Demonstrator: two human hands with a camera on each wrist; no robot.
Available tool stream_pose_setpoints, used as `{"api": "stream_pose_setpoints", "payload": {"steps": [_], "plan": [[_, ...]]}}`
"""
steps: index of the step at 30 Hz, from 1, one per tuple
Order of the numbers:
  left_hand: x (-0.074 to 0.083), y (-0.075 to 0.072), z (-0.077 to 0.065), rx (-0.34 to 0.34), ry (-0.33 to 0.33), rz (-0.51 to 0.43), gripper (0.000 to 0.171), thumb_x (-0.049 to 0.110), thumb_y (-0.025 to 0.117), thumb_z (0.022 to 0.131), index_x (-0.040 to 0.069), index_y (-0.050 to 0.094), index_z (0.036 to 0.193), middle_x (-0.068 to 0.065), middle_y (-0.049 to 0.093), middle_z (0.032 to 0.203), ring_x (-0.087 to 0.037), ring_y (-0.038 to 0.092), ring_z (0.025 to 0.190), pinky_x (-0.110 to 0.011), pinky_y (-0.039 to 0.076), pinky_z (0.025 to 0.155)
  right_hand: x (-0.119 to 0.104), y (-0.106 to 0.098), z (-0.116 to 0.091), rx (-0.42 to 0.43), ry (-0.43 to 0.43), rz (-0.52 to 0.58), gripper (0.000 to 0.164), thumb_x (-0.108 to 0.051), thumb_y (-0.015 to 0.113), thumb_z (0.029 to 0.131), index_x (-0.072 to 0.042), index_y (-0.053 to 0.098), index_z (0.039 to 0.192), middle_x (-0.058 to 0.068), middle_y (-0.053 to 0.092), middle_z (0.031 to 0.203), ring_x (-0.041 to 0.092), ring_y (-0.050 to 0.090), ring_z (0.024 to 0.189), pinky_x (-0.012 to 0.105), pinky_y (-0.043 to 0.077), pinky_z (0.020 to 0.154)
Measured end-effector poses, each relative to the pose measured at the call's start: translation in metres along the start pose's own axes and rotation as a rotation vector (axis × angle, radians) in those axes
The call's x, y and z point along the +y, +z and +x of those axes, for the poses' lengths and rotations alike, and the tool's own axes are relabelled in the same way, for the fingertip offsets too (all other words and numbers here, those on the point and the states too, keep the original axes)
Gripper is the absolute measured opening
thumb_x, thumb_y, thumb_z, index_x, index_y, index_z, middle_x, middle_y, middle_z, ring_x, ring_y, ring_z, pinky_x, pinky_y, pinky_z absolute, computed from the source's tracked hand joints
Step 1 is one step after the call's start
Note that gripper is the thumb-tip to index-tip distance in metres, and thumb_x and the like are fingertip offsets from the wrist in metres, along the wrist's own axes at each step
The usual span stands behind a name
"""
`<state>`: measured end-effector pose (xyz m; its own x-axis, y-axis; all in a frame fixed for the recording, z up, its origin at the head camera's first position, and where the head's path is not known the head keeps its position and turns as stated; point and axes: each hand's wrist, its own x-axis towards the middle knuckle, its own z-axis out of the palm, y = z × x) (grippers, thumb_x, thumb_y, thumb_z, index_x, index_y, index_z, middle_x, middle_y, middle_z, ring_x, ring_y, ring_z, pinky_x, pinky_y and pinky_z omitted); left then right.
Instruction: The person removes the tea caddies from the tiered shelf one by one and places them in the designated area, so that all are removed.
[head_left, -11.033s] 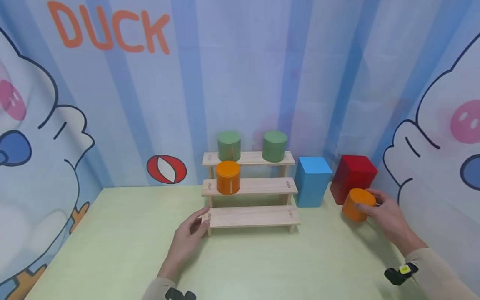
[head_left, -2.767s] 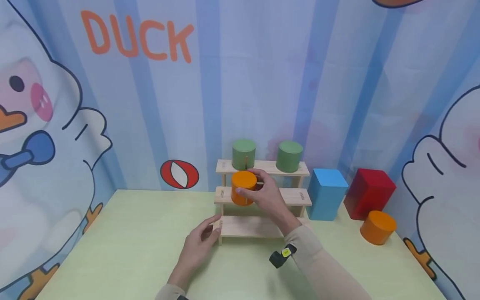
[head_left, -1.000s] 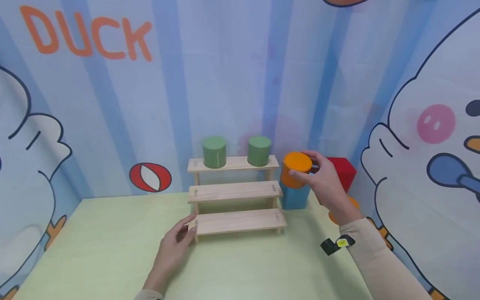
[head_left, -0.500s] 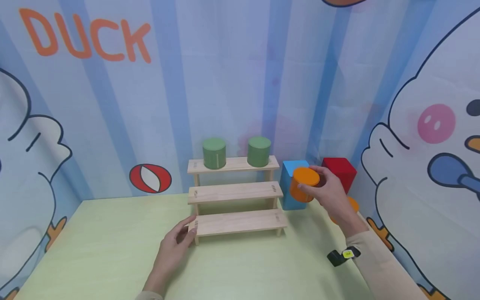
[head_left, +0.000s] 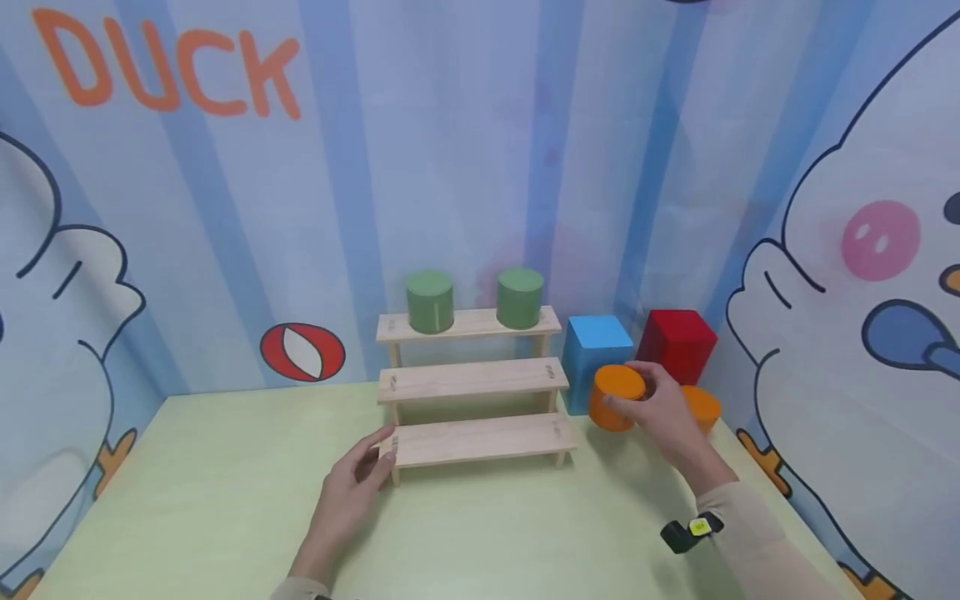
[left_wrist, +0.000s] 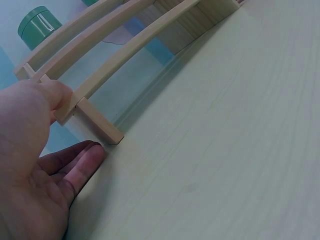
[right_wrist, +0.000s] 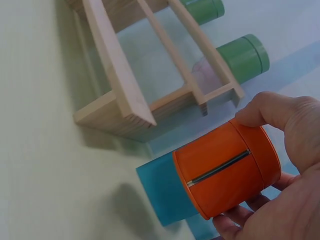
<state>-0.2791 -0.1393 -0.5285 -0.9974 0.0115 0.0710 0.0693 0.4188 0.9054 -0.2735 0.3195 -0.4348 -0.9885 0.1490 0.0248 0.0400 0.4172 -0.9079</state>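
Note:
My right hand (head_left: 663, 412) grips an orange canister (head_left: 617, 400) by its sides, thumb towards the wooden rack. The canister is upright in front of the blue block; its shadow lies apart from it on the table in the right wrist view. My left hand (head_left: 352, 479) holds the left end of the three-step wooden rack (head_left: 480, 442) at its lowest step. In the left wrist view a finger bends over the rack's corner (left_wrist: 65, 107), and other fingers rest near its leg. On the top step stand two green canisters, a left one (head_left: 430, 302) and a right one (head_left: 520, 298).
Right of the rack stand a blue block (head_left: 597, 333) and a red block (head_left: 678, 342). A second orange canister (head_left: 702, 407) is on the table in front of the red one, partly behind my right hand. A printed cloth (head_left: 465, 167) hangs behind the pale table (head_left: 225, 483).
Earlier my right hand set one orange canister down by the red block. It then took the other off the middle step, carried it right and lowered it. My left hand stays at the rack.

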Motion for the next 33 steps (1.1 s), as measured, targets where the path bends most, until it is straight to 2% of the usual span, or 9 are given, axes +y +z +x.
{"api": "stream_pose_setpoints", "payload": {"steps": [6, 13, 33], "plan": [[0.001, 0.003, 0.001, 0.009, -0.007, 0.001, 0.048, 0.039, 0.068, 0.113, 0.035, 0.061, 0.16, -0.01, 0.07, 0.144, -0.027, 0.067, 0.132, -0.051, 0.056, 0.114, 0.018, 0.002, 0.001, -0.008, 0.053, -0.004, 0.087, -0.024, 0.083, 0.103, 0.0, 0.03, 0.168, 0.026, 0.04, 0.167, 0.045, 0.045, 0.145, 0.059, 0.048, 0.123], [0.002, 0.001, 0.002, 0.006, -0.026, 0.003, 0.047, 0.039, 0.067, 0.113, 0.038, 0.06, 0.16, -0.01, 0.069, 0.148, -0.029, 0.065, 0.133, -0.051, 0.055, 0.115, 0.031, 0.007, 0.001, -0.015, 0.064, -0.036, 0.084, -0.023, 0.082, 0.103, 0.001, 0.031, 0.166, 0.027, 0.041, 0.164, 0.044, 0.05, 0.138, 0.053, 0.054, 0.116], [0.003, 0.0, 0.0, -0.007, -0.01, -0.001, 0.049, 0.038, 0.066, 0.114, 0.032, 0.059, 0.162, -0.012, 0.069, 0.147, -0.027, 0.067, 0.127, -0.042, 0.061, 0.103, 0.045, 0.016, 0.0, -0.045, 0.07, -0.021, 0.085, -0.015, 0.085, 0.099, 0.001, 0.033, 0.164, 0.027, 0.043, 0.162, 0.048, 0.049, 0.142, 0.063, 0.048, 0.121]]}}
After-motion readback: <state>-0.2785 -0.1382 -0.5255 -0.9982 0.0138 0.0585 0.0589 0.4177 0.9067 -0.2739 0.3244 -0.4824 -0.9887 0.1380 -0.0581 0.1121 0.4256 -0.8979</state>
